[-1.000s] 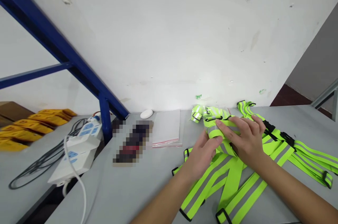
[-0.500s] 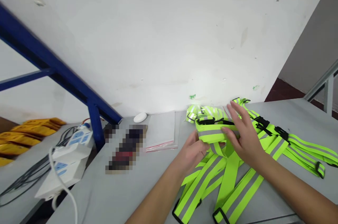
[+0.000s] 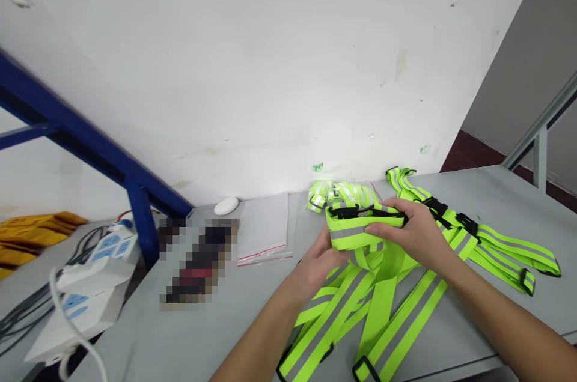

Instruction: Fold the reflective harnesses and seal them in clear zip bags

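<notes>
Between my two hands is a folded bundle of reflective strap point(image 3: 349, 233), neon green with a grey stripe, black buckle parts showing along its top. My left hand point(image 3: 318, 265) grips its left end from below, the fingertips partly hidden behind it. With the thumb in front and fingers over the back, my right hand point(image 3: 412, 232) pinches the right end. Loose lengths of the same reflective webbing point(image 3: 347, 310) hang or lie beneath the bundle, with black slide buckles point(image 3: 366, 370) near the front. More straps with black side-release buckles point(image 3: 466, 223) spread to the right.
Clear bags of rolled green straps point(image 3: 345, 193) lie against the wall. Flat zip bags point(image 3: 264, 226) and a white oval object point(image 3: 226, 206) are left of them, beside a pixelated patch. Farther left stand a blue metal frame point(image 3: 142, 220), white power strips point(image 3: 97, 274) and yellow items point(image 3: 42, 235).
My right hand's fingers, raised and spread before, have closed over the right end of the strap bundle. The left hand keeps its hold. The whole view has shifted slightly.
</notes>
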Demonstrator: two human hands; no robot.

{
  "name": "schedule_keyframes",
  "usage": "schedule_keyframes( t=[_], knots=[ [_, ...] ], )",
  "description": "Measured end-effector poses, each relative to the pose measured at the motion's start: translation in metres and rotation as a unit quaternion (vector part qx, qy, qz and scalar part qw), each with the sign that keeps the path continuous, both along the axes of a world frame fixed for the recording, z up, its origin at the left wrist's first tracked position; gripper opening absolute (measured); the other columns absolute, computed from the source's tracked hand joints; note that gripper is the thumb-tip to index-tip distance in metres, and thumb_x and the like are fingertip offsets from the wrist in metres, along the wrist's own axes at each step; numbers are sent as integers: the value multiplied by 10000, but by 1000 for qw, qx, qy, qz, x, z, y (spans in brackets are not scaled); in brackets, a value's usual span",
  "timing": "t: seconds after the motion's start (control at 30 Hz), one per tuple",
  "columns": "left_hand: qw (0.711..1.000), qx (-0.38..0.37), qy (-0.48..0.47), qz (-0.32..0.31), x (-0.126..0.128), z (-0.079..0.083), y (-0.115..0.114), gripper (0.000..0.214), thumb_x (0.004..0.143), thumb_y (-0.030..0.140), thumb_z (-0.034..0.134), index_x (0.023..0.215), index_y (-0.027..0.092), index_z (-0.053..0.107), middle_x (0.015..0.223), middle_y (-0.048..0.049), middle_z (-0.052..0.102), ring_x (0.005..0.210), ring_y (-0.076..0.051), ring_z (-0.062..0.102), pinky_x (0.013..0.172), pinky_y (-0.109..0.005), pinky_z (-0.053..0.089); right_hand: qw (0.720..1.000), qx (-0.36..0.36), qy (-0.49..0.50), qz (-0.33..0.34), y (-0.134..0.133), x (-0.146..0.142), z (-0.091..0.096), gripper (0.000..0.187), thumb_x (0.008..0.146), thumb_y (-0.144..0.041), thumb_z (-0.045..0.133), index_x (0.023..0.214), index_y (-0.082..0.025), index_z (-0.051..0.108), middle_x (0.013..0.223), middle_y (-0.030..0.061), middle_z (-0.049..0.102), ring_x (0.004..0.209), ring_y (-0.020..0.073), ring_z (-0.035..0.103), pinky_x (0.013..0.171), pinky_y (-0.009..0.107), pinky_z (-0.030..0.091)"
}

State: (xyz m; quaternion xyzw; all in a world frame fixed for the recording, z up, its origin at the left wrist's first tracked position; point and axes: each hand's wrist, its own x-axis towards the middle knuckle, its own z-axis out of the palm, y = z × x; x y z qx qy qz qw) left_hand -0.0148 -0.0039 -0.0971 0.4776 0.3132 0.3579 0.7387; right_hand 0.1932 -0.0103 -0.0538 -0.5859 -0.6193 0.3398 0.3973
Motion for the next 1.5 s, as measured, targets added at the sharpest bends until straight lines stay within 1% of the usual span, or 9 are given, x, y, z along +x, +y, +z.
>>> schedule_keyframes(
  t=[0.13, 0.3, 0.4, 0.57, 0.73, 1.0, 1.13, 1.3, 1.5],
  knots=[
    [1000, -15, -19, 9, 6, -2, 0, 818, 731, 499, 741, 1425, 240, 395, 1420, -123, 506, 1262, -353, 500, 959, -419, 480, 1000, 9, -6, -5, 1, 0, 1, 466, 655, -582, 751, 908, -197, 684, 761, 11, 671, 547, 133, 506, 483, 250, 405],
    [980, -97, 113, 130, 18, 11, -2, 721, 743, 394, 759, 1381, 245, 458, 1271, -106, 638, 1174, -294, 594, 901, -340, 517, 998, 3, -31, 50, 9, 7, -3, 393, 696, -525, 736, 918, -205, 685, 847, 18, 694, 734, 204, 621, 609, 278, 483],
    [984, -93, 110, 102, 21, 20, -2, 657, 759, 356, 740, 1352, 222, 490, 1130, -97, 709, 1042, -275, 669, 859, -342, 536, 990, -42, -11, 132, 13, 15, -3, 377, 701, -471, 746, 979, -218, 711, 982, 22, 712, 904, 259, 654, 749, 324, 523],
    [987, -72, 132, 57, 19, 24, -2, 626, 745, 403, 751, 1314, 256, 536, 1116, -71, 719, 1052, -267, 662, 895, -362, 525, 970, -111, 27, 217, 11, 19, 1, 373, 735, -440, 728, 1058, -254, 723, 953, -4, 735, 892, 271, 683, 755, 341, 547],
    [989, -29, 141, -30, 12, 20, 5, 560, 722, 430, 771, 1225, 235, 622, 1230, -85, 668, 1200, -283, 572, 1006, -397, 452, 982, -10, 18, 188, 4, 10, 3, 245, 802, -401, 687, 986, -242, 722, 949, -7, 726, 913, 247, 671, 786, 318, 524],
    [975, 3, 131, -181, 0, 13, 13, 437, 744, 275, 761, 1159, 193, 652, 1069, -78, 720, 994, -258, 669, 920, -416, 504, 981, 179, -53, 54, 2, 12, 1, 212, 839, -381, 672, 992, -237, 700, 947, 21, 726, 854, 219, 665, 723, 301, 515],
    [975, -45, 75, -202, 4, 14, 7, 461, 769, 308, 737, 1199, 185, 626, 1125, -107, 692, 955, -255, 675, 853, -403, 526, 957, 281, -75, 19, 7, 17, -4, 179, 857, -343, 659, 1000, -240, 689, 927, 43, 715, 845, 219, 668, 727, 319, 528],
    [969, -90, -39, -227, 16, 10, -1, 421, 751, 267, 741, 1147, 166, 639, 935, -115, 730, 850, -267, 698, 773, -392, 534, 916, 376, -138, 11, 11, 18, -13, 167, 895, -293, 601, 1035, -258, 685, 961, 64, 715, 874, 225, 685, 765, 347, 564],
    [974, -96, -3, -206, 14, 8, 1, 444, 674, 132, 718, 1117, 138, 689, 781, -74, 735, 720, -242, 685, 763, -392, 522, 853, 471, -224, 21, 12, 15, -23, 346, 898, -95, 511, 1160, -267, 656, 1040, 71, 730, 962, 207, 694, 792, 326, 594]
  ],
)
